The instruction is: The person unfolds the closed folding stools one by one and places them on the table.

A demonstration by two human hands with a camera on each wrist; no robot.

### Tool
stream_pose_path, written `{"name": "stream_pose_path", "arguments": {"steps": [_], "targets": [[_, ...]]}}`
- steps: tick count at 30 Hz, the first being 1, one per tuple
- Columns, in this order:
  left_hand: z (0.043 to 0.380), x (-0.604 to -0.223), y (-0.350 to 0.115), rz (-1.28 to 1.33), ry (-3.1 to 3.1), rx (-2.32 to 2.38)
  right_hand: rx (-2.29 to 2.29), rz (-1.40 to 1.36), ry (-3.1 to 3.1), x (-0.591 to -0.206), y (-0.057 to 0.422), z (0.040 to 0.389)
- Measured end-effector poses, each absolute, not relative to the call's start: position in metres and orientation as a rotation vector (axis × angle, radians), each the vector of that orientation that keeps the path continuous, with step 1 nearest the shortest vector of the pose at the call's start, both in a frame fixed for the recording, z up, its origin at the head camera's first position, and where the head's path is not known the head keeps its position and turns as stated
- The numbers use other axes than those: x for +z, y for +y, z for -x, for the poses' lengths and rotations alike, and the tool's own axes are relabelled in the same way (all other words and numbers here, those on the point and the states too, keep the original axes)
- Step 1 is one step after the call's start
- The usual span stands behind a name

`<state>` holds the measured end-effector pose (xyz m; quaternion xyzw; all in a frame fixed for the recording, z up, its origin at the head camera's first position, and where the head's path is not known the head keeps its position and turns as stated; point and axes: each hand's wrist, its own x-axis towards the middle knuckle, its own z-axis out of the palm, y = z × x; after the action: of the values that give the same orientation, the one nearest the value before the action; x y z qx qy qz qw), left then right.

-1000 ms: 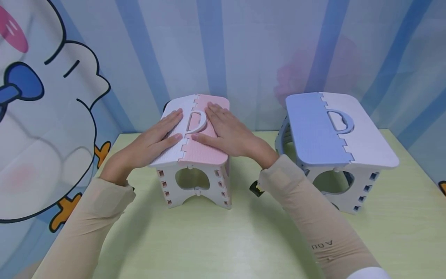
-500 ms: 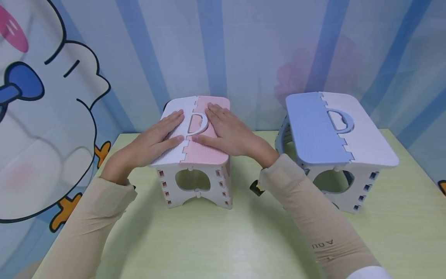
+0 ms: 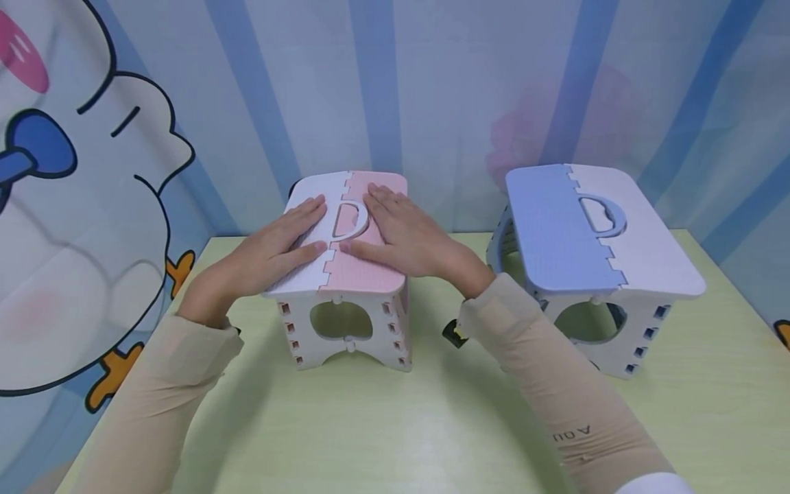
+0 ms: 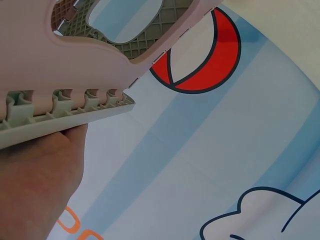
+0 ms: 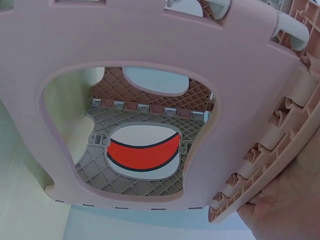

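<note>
A pink and white folding stool (image 3: pixel 364 278) stands unfolded on the table in the head view, its seat flat and its white carry handle (image 3: pixel 364 223) lying in the middle. My left hand (image 3: pixel 271 250) rests flat on the white half, fingers straight. On the pink half lies my right hand (image 3: pixel 413 237), fingers straight and thumb pointing toward the seam. In the left wrist view the stool's hinged side (image 4: pixel 90 65) shows above part of my left hand (image 4: pixel 40 185). The right wrist view shows the stool's leg panel (image 5: pixel 235 100) with my right hand (image 5: pixel 290 200) against the seat edge.
A blue and white folding stool (image 3: pixel 568 233) stands unfolded to the right on the pale green table (image 3: pixel 382 439). Behind the table hangs a striped blue backdrop (image 3: pixel 432 103) with a cartoon figure on its left side. A small dark object (image 3: pixel 455 334) shows beside the right cuff.
The pink and white stool's seat has sunk very slightly toward me under both hands since a second ago. Between the last two frames almost nothing differs.
</note>
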<state>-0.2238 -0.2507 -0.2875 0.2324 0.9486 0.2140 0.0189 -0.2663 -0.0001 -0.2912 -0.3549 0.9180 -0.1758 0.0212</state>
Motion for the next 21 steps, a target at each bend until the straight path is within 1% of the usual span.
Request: {"name": "stream_pose_path", "arguments": {"steps": [11,21], "targets": [[0.225,-0.286,-0.251,-0.751,2.959,0.628,-0.585,1.091,2.863,-0.292,0.001,0.266],[0.221,-0.288,-0.254,-0.715,2.962,0.68,-0.601,1.14,2.956,-0.292,0.004,0.252]]}}
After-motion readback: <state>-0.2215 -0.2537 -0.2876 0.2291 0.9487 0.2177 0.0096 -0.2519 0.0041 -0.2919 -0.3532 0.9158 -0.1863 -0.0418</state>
